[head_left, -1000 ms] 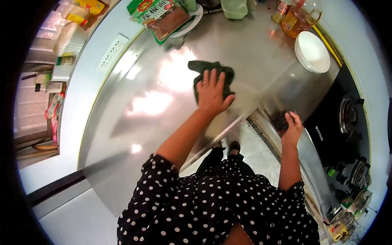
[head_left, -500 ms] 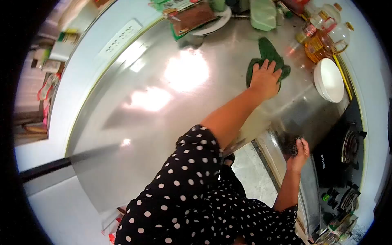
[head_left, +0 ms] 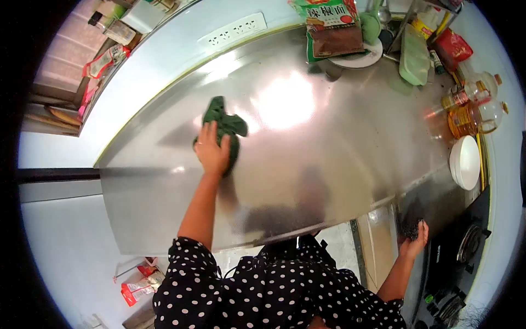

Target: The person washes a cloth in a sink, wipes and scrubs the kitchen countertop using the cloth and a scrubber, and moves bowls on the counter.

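Observation:
My left hand (head_left: 213, 151) presses down on a dark green cloth (head_left: 234, 126), bunched on the left part of the shiny steel counter (head_left: 339, 148). Its fingers lie over the cloth, and folds of fabric stick out beyond them. At the right, by the counter's front edge and beside the black gas stove (head_left: 452, 247), my right hand (head_left: 417, 244) is closed round a dark, wiry scouring pad (head_left: 410, 227). Part of that pad is hidden by the fingers.
A white bowl (head_left: 466, 164) and oil bottles (head_left: 466, 120) stand along the right wall. Farther back are a pale green container (head_left: 413, 60) and a plate (head_left: 361, 57) bearing a red-brown spice packet (head_left: 337, 41). A wall socket strip (head_left: 233, 33) runs behind the counter.
My left hand has swept the green cloth from the right side of the counter far to the left. My right hand still holds the scouring pad near the stove. The view has shifted.

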The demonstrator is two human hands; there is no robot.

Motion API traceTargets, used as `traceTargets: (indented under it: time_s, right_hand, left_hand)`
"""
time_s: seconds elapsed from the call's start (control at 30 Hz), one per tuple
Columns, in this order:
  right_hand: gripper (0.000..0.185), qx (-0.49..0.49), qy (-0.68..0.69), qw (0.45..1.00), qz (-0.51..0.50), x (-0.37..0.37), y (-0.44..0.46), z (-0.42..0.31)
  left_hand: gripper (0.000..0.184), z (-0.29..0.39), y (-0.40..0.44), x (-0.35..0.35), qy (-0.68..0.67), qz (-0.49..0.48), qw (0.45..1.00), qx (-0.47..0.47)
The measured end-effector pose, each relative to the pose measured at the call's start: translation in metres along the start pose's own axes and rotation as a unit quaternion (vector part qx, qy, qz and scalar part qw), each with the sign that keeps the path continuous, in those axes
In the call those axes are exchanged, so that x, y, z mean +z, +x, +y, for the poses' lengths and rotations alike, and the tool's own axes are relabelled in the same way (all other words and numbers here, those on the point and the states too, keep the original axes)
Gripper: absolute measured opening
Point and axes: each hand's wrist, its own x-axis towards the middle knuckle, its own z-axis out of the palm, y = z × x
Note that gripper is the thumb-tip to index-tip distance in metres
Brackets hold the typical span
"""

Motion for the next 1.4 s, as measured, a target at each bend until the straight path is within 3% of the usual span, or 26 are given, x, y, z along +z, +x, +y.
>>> traceTargets:
  time_s: [0.07,0.2,0.33,0.37,0.47,0.67,0.8,0.87,0.93,1.0,1.1,1.27,1.4]
  right_hand:
    - [0.018,-0.001,-0.003,1.000,0.013,0.011,-0.007,-0.007]
    - [0.017,-0.029,-0.023,0.998,0.043,0.002,0.000,0.002]
    - [0.019,-0.007,0.016,1.000,0.008,-0.002,-0.002,0.001]
    - [0.020,-0.014,-0.005,0.999,0.035,0.000,-0.002,0.002]
    - [0.021,-0.015,-0.041,0.996,0.072,0.006,-0.007,-0.005]
    - [0.020,-0.018,-0.007,0.998,0.053,0.004,-0.005,-0.003]
    - [0.021,-0.033,0.009,0.998,0.049,0.000,-0.005,-0.002]
    - [0.021,-0.039,0.025,0.998,0.044,0.003,-0.008,-0.002]
    - [0.021,-0.017,0.038,0.998,0.040,-0.003,-0.008,-0.002]
    - [0.021,-0.061,0.031,0.997,0.047,-0.031,0.006,0.013]
    - [0.018,-0.038,0.075,0.996,-0.010,-0.018,0.000,0.006]
    - [0.019,-0.019,0.058,0.998,0.003,-0.015,-0.001,0.001]
    - [0.021,-0.019,0.064,0.998,-0.004,-0.026,0.002,0.009]
  left_hand:
    - [0.054,-0.037,0.046,0.017,0.010,0.013,0.998,-0.064]
    - [0.050,-0.085,0.153,0.058,0.012,0.004,1.000,-0.013]
    - [0.043,-0.037,0.177,0.075,-0.013,0.027,0.999,0.045]
    - [0.042,-0.022,0.180,0.080,-0.049,0.039,0.992,0.111]
    - [0.041,0.047,0.206,0.095,-0.097,-0.005,0.981,0.170]
    - [0.038,0.179,0.256,0.140,-0.148,-0.046,0.949,0.273]
    - [0.036,0.210,0.273,0.156,-0.082,-0.131,0.959,0.239]
    - [0.035,0.201,0.277,0.161,-0.096,-0.103,0.949,0.283]
    - [0.037,0.198,0.267,0.153,-0.101,-0.114,0.952,0.265]
    - [0.040,0.180,0.251,0.140,-0.118,-0.088,0.946,0.290]
    - [0.038,0.125,0.227,0.122,-0.152,-0.063,0.958,0.235]
    - [0.039,0.018,0.177,0.082,-0.123,-0.061,0.986,0.098]
    - [0.037,-0.016,0.102,0.042,-0.143,-0.060,0.985,0.075]
